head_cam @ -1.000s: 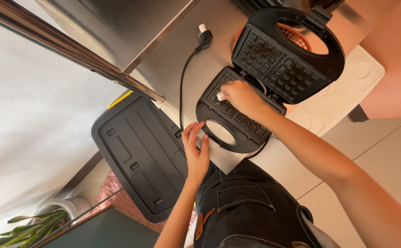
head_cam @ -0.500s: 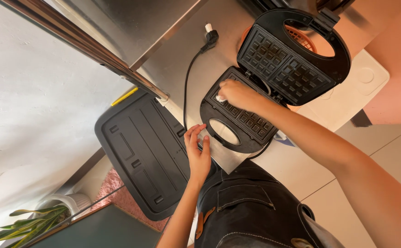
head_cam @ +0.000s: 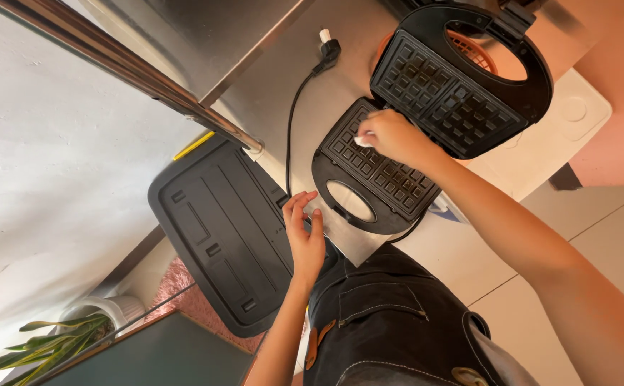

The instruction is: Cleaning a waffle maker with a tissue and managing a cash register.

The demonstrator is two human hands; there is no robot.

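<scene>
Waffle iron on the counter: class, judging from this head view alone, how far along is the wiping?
Done: the waffle iron lies open, and its plug lies loose on the counter. In hand: the right hand presses a small white wipe on the lower grid; the left hand rests at the counter edge. Left: the upper grid is untouched; how clean either is cannot be told.

Waffle maker [head_cam: 426, 129]: matt black plastic shell, dark ridged metal plates. Surface [head_cam: 283, 78]: brushed, dull-shining steel. Apron [head_cam: 390, 322]: dark denim cloth.
</scene>
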